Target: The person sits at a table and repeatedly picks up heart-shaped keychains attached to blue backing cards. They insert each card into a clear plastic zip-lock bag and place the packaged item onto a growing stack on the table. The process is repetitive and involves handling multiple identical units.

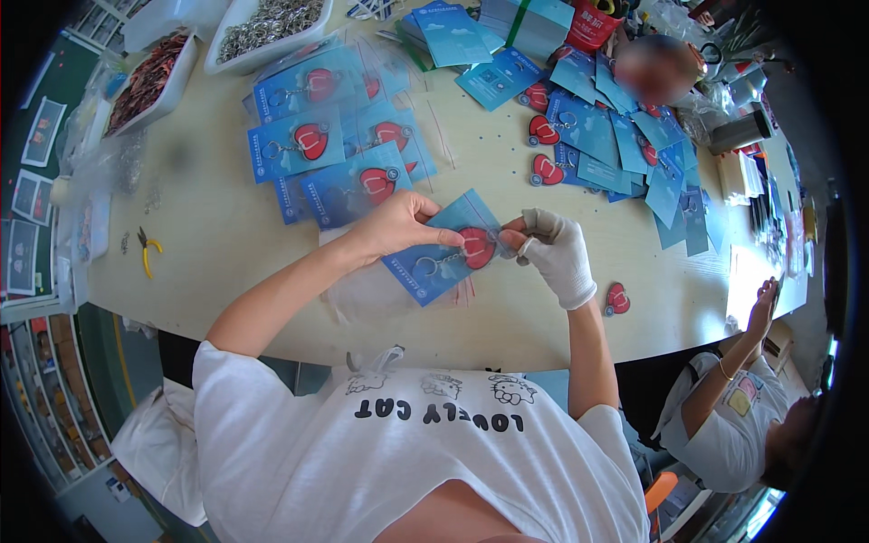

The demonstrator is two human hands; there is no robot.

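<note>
Over the near middle of the table, my bare left hand [403, 223] is closed on the left edge of a blue card [418, 279]. A red heart-shaped keychain [477, 249] with a metal ring lies across the card's face. At its right edge, my right hand [554, 252], in a white glove with bare fingertips, pinches the card or clear film by it. Whether the card is inside a bag I cannot tell. Beneath lie clear plastic bags [358, 297]. Beyond my left hand is a pile of bagged keychain cards [348, 195].
More blue cards with keychains [620, 149] are heaped at the far right. A loose red heart keychain [617, 299] lies right of my glove. Yellow-handled pliers [148, 253] lie left. Tubs hold metal rings [215, 65] and red pieces [186, 77]. A co-worker's arm [724, 380] is at right.
</note>
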